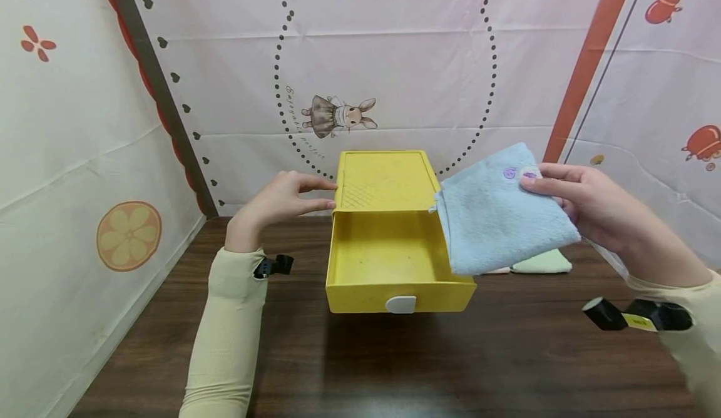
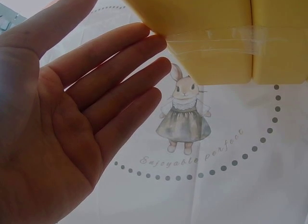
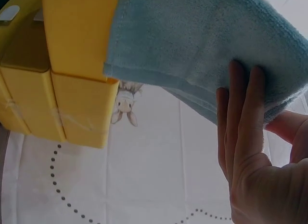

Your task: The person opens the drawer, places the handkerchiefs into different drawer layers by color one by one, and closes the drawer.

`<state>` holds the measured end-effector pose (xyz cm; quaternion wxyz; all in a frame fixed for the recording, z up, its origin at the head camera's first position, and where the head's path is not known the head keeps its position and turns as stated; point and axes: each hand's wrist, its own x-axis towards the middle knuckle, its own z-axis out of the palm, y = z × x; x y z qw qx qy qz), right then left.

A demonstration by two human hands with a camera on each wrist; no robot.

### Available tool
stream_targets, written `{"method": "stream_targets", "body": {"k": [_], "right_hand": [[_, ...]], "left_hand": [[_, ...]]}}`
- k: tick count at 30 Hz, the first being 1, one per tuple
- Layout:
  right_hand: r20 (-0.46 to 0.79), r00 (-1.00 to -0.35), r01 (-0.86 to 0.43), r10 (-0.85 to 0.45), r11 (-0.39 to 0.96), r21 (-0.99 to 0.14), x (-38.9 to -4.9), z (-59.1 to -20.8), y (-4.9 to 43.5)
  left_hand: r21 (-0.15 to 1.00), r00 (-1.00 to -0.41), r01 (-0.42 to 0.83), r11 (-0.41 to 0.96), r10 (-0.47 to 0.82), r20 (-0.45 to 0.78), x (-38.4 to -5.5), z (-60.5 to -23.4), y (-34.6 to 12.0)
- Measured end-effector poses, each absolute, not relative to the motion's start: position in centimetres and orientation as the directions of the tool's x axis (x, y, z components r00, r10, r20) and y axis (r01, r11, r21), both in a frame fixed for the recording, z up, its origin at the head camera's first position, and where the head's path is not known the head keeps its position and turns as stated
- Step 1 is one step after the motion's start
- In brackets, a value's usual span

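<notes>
Here the right hand (image 1: 586, 202) pinches a folded blue towel (image 1: 496, 218), soft, light and likely floppy, by its edge beside the open yellow drawer (image 1: 394, 261), while the left hand (image 1: 281, 199) steadies the box (image 1: 385, 180), fingers straight.

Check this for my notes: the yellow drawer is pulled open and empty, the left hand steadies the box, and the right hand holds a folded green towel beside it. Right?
Not quite: the towel in the right hand is light blue, as the head view shows. The rest stands: the drawer is open and empty, and the left hand touches the box.

Head view looks forward-down over table; both wrist views sit close, facing upward; all share yellow drawer box (image 1: 388, 218).
</notes>
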<state>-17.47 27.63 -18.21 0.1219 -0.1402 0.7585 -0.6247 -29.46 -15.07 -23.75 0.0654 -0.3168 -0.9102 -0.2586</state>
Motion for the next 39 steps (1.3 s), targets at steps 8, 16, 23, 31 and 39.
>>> {"method": "stream_targets", "body": {"k": [8,16,23,31,39], "right_hand": [[-0.032,-0.909,-0.011,-0.416,0.102,-0.995,-17.9,-18.1,25.6],[-0.070,-0.927,-0.009,-0.369,0.209,-0.978,-17.9,-18.3,23.7],[-0.105,-0.935,0.020,-0.338,0.247,-0.969,-18.1,-18.8,22.9],[-0.101,-0.905,-0.007,-0.413,0.251,-0.968,-18.7,-19.4,22.1],[-0.146,-0.905,0.008,-0.399,0.327,-0.945,-19.5,-20.5,21.4]], "left_hand": [[0.426,-0.791,0.610,0.668,0.541,0.285,-29.6,-23.9,-15.1],[0.421,-0.787,0.616,0.666,0.545,0.288,-29.7,-23.9,-15.1],[0.414,-0.782,0.622,0.665,0.548,0.295,-29.7,-23.9,-15.1],[0.428,-0.791,0.611,0.666,0.541,0.287,-29.6,-23.8,-15.1],[0.419,-0.783,0.622,0.662,0.548,0.296,-29.7,-23.9,-15.1]]}}
